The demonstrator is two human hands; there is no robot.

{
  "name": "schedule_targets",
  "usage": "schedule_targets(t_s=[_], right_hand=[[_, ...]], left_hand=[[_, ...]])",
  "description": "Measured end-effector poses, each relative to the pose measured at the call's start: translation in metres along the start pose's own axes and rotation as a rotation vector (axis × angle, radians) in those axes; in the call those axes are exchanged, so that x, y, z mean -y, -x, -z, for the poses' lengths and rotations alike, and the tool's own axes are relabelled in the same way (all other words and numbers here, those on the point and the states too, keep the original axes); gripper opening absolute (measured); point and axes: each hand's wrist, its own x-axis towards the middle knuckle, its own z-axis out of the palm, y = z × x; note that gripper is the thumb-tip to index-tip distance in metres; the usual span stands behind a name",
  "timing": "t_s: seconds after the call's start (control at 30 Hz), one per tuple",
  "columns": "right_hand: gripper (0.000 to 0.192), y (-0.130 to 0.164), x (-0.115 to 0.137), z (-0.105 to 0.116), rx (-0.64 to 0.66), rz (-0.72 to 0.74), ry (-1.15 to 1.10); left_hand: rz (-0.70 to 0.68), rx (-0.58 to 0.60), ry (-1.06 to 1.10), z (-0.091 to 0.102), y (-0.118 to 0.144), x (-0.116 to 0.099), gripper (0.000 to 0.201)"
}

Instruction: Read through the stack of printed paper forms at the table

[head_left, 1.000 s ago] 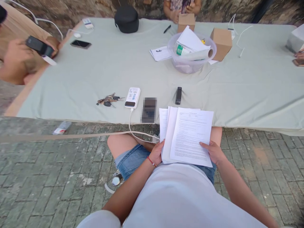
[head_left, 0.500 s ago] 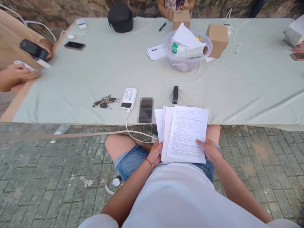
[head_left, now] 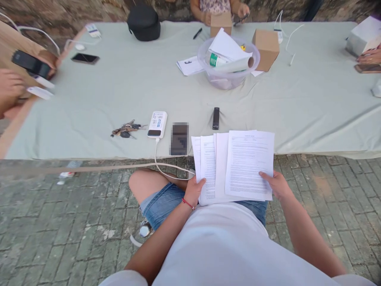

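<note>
I sit at the near edge of a table with a stack of printed paper sheets (head_left: 235, 167) over my lap. My left hand (head_left: 195, 190) grips the stack's lower left corner. My right hand (head_left: 276, 184) pinches the top sheet at its right edge and holds it shifted to the right, so the sheets fan out. On the table just past the papers lie a small black device (head_left: 216, 118), a blurred phone (head_left: 179, 138), a white power bank (head_left: 157, 124) with a cable running down to my lap, and a bunch of keys (head_left: 126, 129).
The table carries a pale green cloth (head_left: 133, 87), a clear bowl (head_left: 228, 65) with rolled papers, two cardboard boxes (head_left: 266, 43), a black pouch (head_left: 143, 22) and a phone (head_left: 85, 58). Other people's hands show at the left (head_left: 8, 89), far side (head_left: 242, 10) and right (head_left: 369, 58).
My right hand has slid the top sheet to the right, spreading the stack wider. The person at the left has moved their hands and the objects they hold.
</note>
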Motion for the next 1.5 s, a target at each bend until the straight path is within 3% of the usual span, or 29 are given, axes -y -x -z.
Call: schedule_targets(t_s=[0.13, 0.2, 0.4, 0.57, 0.8, 0.87, 0.97, 1.03, 1.2, 1.37, 1.5], right_hand=[[0.035, 0.004, 0.003, 0.007, -0.010, -0.031, -0.034], [0.042, 0.005, 0.004, 0.003, 0.045, -0.035, -0.038], [0.054, 0.002, 0.006, -0.026, 0.222, -0.060, 0.004], [0.052, 0.004, 0.006, -0.042, 0.294, -0.076, -0.061], [0.053, 0.000, 0.000, -0.029, 0.198, -0.099, -0.118], [0.053, 0.000, -0.002, -0.026, 0.172, -0.086, -0.131], [0.054, 0.001, -0.002, -0.026, 0.182, -0.082, -0.155], [0.055, 0.002, -0.001, -0.028, 0.202, -0.087, -0.170], [0.052, 0.003, 0.002, -0.043, 0.235, -0.059, -0.151], [0.053, 0.002, 0.005, -0.053, 0.250, -0.064, -0.153], [0.050, 0.001, 0.003, -0.050, 0.240, -0.096, -0.119]], left_hand=[[-0.001, -0.009, 0.024, -0.001, 0.000, 0.000, 0.044], [0.010, -0.021, 0.050, 0.000, -0.001, 0.000, 0.049], [0.017, 0.003, 0.072, 0.002, -0.001, -0.001, 0.062], [-0.024, -0.027, 0.194, 0.003, 0.002, -0.001, 0.053], [-0.228, -0.081, 0.020, 0.016, 0.009, 0.001, 0.074], [-0.270, -0.113, -0.058, 0.018, 0.009, 0.001, 0.067], [-0.273, -0.136, -0.229, 0.018, 0.007, -0.002, 0.029], [-0.249, -0.125, -0.280, 0.015, 0.005, -0.003, 0.016], [-0.193, -0.017, -0.158, 0.007, 0.001, -0.005, 0.032], [-0.075, -0.064, -0.188, 0.009, -0.003, -0.004, 0.036], [-0.090, -0.083, -0.124, 0.009, -0.001, -0.006, 0.053]])
